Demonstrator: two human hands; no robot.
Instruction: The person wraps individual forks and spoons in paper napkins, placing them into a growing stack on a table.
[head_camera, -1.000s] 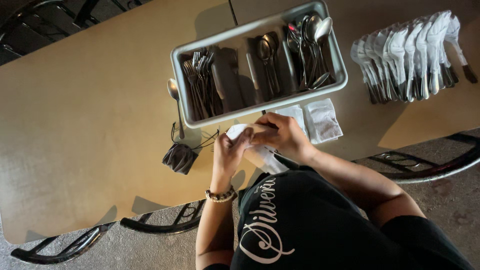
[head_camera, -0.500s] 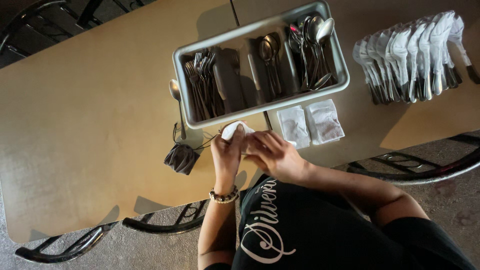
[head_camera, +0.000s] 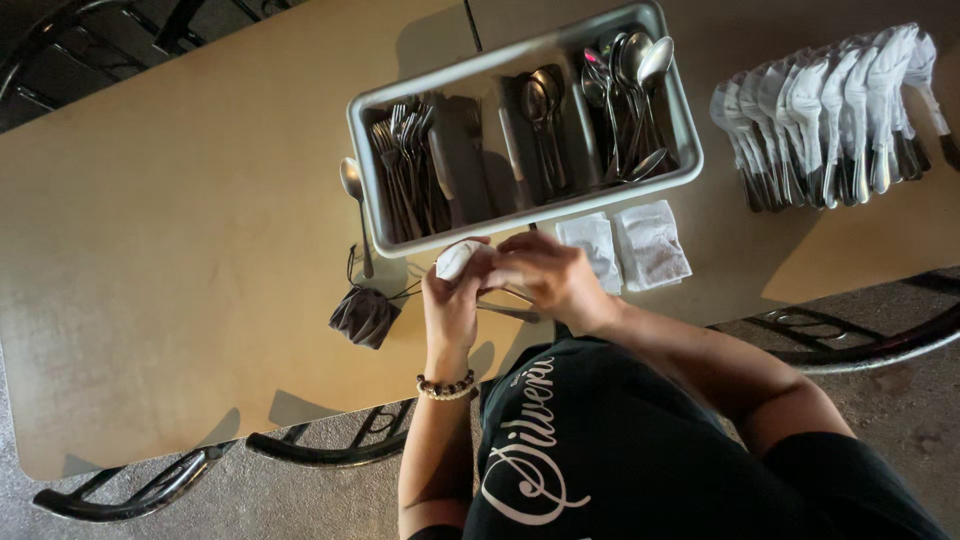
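Both hands met at the bench (head_camera: 180, 300) edge. Left hand (head_camera: 452, 300) closed around a white napkin roll (head_camera: 457, 259); right hand (head_camera: 545, 275) pinched its loose fold at 3 o'clock. Paper looked soft and light, the cutlery inside stiff and slippery, so best gripped mid-roll. Spare napkins (head_camera: 625, 247) lay just right. Grey cutlery tray (head_camera: 520, 215) at 12 o'clock; finished rolls (head_camera: 830, 105) at 2 o'clock.
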